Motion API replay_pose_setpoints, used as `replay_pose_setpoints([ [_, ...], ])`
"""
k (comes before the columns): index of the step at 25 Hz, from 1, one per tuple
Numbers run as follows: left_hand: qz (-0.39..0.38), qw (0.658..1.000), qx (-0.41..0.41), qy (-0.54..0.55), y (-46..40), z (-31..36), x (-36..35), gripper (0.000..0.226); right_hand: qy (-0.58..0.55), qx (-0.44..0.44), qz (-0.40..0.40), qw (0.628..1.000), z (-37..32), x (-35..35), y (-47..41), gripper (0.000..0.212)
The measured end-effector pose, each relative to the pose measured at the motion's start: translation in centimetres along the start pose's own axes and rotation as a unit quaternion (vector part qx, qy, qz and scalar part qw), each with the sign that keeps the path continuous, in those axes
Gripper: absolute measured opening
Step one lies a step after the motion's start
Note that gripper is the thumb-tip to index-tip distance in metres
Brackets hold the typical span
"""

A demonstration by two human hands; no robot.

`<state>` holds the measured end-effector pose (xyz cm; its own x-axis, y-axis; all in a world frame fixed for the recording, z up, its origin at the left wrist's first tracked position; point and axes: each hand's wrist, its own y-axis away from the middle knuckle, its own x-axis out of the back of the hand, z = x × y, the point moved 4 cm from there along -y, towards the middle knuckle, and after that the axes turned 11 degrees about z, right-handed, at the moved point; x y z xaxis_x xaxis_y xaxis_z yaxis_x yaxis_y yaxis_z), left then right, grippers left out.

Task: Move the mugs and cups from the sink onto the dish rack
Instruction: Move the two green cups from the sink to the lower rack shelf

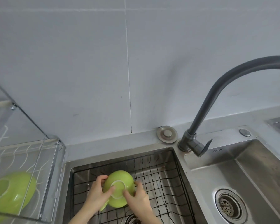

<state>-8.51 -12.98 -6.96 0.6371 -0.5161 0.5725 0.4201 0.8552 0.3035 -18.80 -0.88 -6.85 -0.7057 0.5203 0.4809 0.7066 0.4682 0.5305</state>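
A lime-green cup (118, 180) is turned upside down, its white foot ring facing me, over the black wire basket (162, 173) in the left sink basin (68, 183). My left hand (98, 193) grips its left side and my right hand (137, 199) grips its right side. A handle pokes out at its lower left. A second lime-green cup (10, 193) lies upside down on the dish rack (50, 175) at the far left, seen through the rack's clear side wall.
A dark grey gooseneck faucet (205, 110) arches over the right basin (257, 175) with its round drain strainer (228, 206). A round metal cap (167, 133) sits on the counter behind the sink. A grey tiled wall stands behind.
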Motion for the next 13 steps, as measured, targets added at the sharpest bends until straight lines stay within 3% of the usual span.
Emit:
replay_pose_setpoints([
  [13, -0.006, 0.995, -0.088, 0.042, 6.5, 5.1, 5.0, 0.041, 0.006, 0.114, 0.044, 0.992, -4.8, 5.5, 7.6, 0.053],
])
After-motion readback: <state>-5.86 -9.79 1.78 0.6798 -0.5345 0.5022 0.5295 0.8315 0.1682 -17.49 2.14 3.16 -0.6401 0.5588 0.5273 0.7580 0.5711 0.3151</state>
